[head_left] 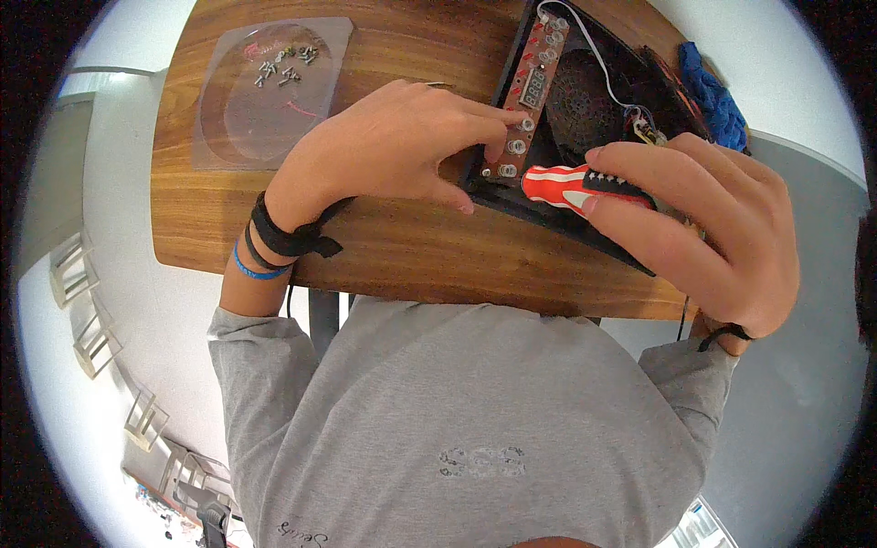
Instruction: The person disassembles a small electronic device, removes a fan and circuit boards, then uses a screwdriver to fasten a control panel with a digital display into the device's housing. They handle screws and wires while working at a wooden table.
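My left hand (402, 137) is spread over the near-left edge of an open black housing (530, 205). Its index fingertip touches a narrow reddish-brown circuit board (498, 157), and the thumb stands apart. The board carries several clear round buttons and a small digit display (533, 89). In my right hand (722, 219) is a screwdriver (557, 185) with a red, white and black handle, pinched between thumb and fingers. The handle's rounded end lies beside the board's near end; no shaft can be seen. Part of the housing's right side is hidden behind my right hand.
Several small screws (285, 68) lie on a clear plastic sheet (210, 128) at the table's far left. Inside the housing are a round mesh grille (585, 105) and a white wire (598, 55). A blue cloth (713, 96) is at the right edge of the wooden table (393, 247).
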`<state>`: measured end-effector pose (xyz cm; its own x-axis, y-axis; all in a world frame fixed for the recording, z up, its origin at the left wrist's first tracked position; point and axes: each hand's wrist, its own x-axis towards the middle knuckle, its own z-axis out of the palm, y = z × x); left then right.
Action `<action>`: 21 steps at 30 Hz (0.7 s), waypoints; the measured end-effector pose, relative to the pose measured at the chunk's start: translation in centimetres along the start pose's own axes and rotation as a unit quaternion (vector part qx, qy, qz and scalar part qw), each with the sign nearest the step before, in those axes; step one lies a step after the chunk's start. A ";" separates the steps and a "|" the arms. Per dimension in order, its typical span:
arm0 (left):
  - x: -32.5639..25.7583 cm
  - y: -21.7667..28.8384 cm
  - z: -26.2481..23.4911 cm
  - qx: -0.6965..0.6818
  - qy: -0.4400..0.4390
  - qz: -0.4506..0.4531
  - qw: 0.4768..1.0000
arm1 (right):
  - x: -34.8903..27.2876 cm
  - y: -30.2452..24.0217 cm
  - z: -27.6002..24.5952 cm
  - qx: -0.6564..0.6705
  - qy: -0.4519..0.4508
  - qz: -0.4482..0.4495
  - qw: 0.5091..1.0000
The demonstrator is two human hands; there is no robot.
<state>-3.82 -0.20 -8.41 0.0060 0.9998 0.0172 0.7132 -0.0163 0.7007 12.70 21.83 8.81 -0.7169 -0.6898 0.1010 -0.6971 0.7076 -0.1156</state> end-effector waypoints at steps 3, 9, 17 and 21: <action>-0.2 0.0 0.1 0.001 0.004 -0.006 1.000 | 0.0 0.1 0.2 0.002 -0.008 0.000 1.000; 0.1 0.0 -0.1 0.005 -0.002 -0.001 1.000 | 0.0 -0.1 -0.8 -0.006 -0.003 0.008 1.000; -0.1 -0.3 0.2 0.011 0.015 0.012 1.000 | 0.1 0.1 -0.2 -0.014 0.001 0.005 1.000; -0.1 -0.5 0.5 0.020 0.032 0.029 0.999 | 0.0 -0.1 -0.5 -0.008 0.001 0.004 1.000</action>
<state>-3.84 -0.27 -9.07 0.0042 0.9946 0.1033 0.7404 -0.0725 0.6682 12.73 21.85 9.35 -0.7226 -0.6837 0.1021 -0.6912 0.7155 -0.1010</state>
